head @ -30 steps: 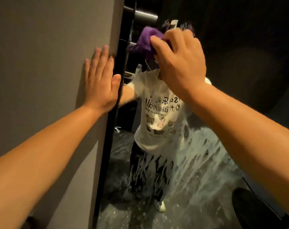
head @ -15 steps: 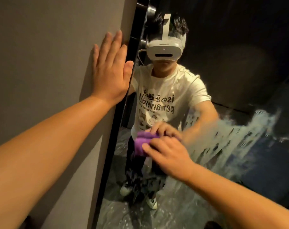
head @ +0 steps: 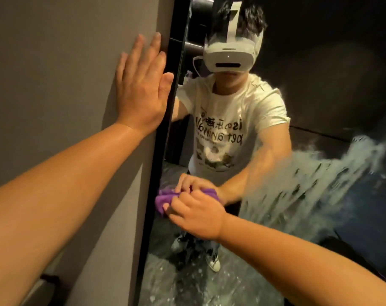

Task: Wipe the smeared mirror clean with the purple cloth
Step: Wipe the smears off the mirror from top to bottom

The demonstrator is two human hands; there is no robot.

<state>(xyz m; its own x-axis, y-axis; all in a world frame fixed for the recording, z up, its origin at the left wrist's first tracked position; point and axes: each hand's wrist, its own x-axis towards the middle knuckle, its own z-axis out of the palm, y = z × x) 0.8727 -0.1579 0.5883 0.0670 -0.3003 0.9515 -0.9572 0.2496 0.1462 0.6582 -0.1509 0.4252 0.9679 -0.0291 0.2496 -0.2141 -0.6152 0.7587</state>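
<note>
A tall dark-framed mirror (head: 333, 69) fills the right side of the head view. White smears (head: 302, 191) streak its middle right and lower part. My right hand (head: 198, 214) presses a bunched purple cloth (head: 162, 200) against the glass near the mirror's left edge, about mid-height. My left hand (head: 143, 89) lies flat with fingers spread on the grey wall, its thumb at the mirror's frame. The mirror reflects a person in a white printed T-shirt and a white headset.
A grey wall (head: 61, 69) takes up the left half. The mirror's black frame (head: 159, 173) runs down beside it. A dark rounded object (head: 346, 248) shows at the lower right of the glass.
My right hand swept the cloth from the top of the mirror down to mid-height, then a little lower and left. The left hand stays flat on the wall.
</note>
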